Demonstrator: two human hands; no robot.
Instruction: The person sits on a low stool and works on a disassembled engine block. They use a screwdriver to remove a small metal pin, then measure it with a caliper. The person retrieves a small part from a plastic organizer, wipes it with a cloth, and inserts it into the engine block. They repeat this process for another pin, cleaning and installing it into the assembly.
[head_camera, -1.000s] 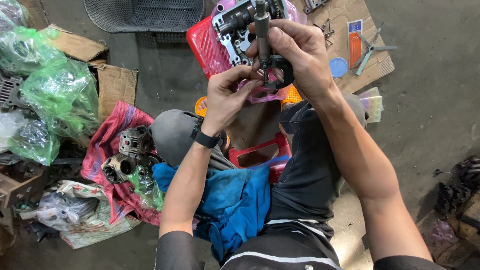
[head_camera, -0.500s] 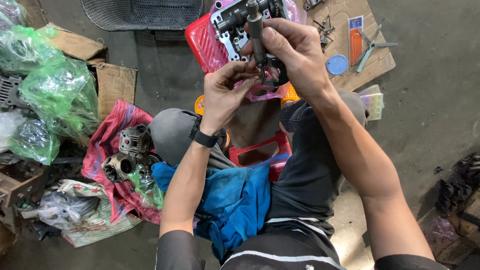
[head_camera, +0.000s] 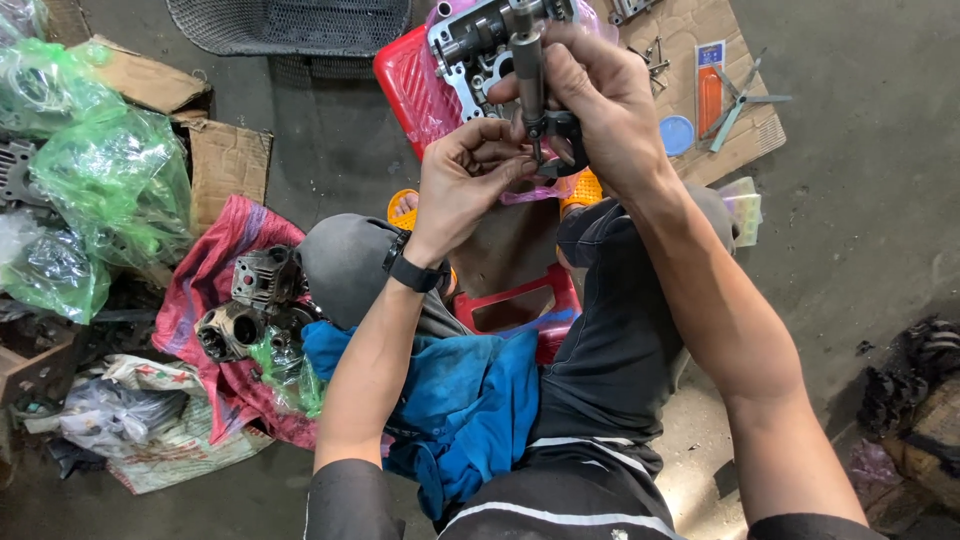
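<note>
Grey steel valve tool (head_camera: 528, 70), clenched upright in the right hand (head_camera: 600, 100) above the cylinder head (head_camera: 480, 45) at the red stool's (head_camera: 405, 75) far edge, has its lower end pinched by the left hand (head_camera: 465, 180), apparently mid-adjustment, calling for fine fingertip alignment.

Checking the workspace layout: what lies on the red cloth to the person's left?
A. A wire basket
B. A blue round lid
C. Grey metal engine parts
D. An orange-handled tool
C: grey metal engine parts sit on the red cloth; the blue round lid lies on cardboard.
</note>
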